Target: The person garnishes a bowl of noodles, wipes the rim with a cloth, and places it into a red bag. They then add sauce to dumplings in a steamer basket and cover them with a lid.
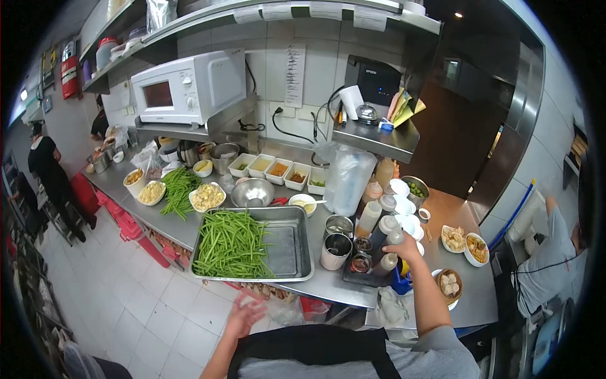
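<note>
My right hand [405, 248] reaches in among the squeeze bottles at the right of the counter. Its thumb and fingers are around the upper part of a squeeze bottle [396, 236] and hide much of it. Another squeeze bottle [385, 264] stands just in front, near small jars in a dark tray. Blurred by motion, my left hand [246, 312] hangs in front of the counter edge with its fingers apart and nothing in it. Beyond that hand lies a large metal tray [291, 243], its left half piled with green beans [230, 243].
Dumplings sit in a bamboo steamer [459, 287] at right, near two bowls of food [453, 239]. Behind the tray stand a metal bowl [252, 191] and several white containers [278, 170]. A microwave [189, 85] rests on a shelf. Another person [549, 252] works at far right.
</note>
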A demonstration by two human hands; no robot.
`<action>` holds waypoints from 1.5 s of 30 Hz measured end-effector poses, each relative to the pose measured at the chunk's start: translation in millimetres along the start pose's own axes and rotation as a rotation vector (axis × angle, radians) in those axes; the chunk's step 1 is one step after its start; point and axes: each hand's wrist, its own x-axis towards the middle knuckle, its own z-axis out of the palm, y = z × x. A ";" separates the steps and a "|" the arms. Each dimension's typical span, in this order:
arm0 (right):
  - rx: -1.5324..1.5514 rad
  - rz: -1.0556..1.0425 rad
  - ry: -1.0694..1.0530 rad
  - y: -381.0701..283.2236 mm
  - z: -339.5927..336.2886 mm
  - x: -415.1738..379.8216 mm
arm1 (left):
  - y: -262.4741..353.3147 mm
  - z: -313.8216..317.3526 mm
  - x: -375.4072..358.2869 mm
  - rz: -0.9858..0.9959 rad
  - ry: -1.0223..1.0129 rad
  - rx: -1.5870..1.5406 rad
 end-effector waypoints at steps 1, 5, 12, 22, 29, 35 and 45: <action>-0.096 0.025 -0.032 -1.1 -0.4 3.6 | 12.1 3.7 3.2 0.026 0.055 -0.186; -0.351 0.081 -0.111 -12.0 -0.7 4.3 | 31.8 0.3 39.8 0.031 0.189 -0.353; -0.409 0.021 -0.006 -47.1 -35.2 -23.6 | 24.8 -7.4 65.4 0.014 0.146 -0.467; 0.030 -0.861 0.071 -337.0 -54.7 41.2 | 36.2 23.4 60.8 -0.064 0.338 -0.339; 0.404 -0.877 0.107 -495.6 -80.0 201.3 | 64.3 61.3 2.1 0.052 0.177 -0.191; 0.623 -1.104 0.063 -501.7 29.1 210.0 | 105.1 47.9 -5.5 0.308 -0.016 0.065; 0.068 -0.857 -0.952 -393.3 254.6 10.2 | 225.6 -9.0 100.5 0.453 -0.045 0.193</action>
